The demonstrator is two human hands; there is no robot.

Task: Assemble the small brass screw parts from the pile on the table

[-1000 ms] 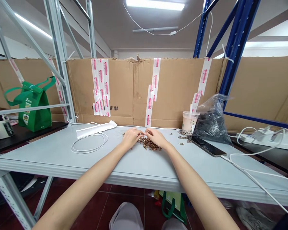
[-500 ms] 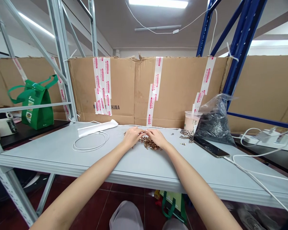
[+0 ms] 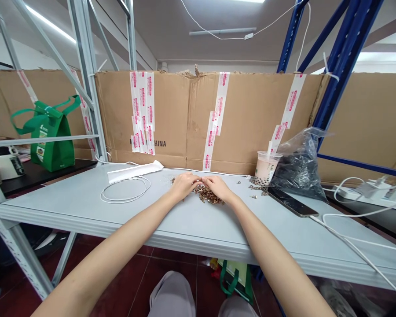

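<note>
A heap of small brass-coloured metal pieces, like screws point(image 3: 208, 196), lies on the grey tabletop point(image 3: 198, 224). At its left edge is my left hand point(image 3: 185, 184), fingers bent together and pointing right. My right hand point(image 3: 218, 187) reaches over the heap from the right, its fingers closed too. The fingertips of both hands meet just above the far side of the heap. Whatever they pinch is too small and too hidden to make out. More small metal pieces point(image 3: 255, 188) are scattered to the right, near a cup.
A bubble tea cup point(image 3: 266, 168), a clear bag of dark pieces point(image 3: 298, 169) and a phone point(image 3: 288, 201) with a white cable are on the right. Left are a coiled white cable point(image 3: 125, 200) and a folded white strip point(image 3: 135, 171). A cardboard wall point(image 3: 171, 119) closes the back.
The camera view has tilted and shifted slightly. Both hands stay together over the heap, with only small finger movement.
</note>
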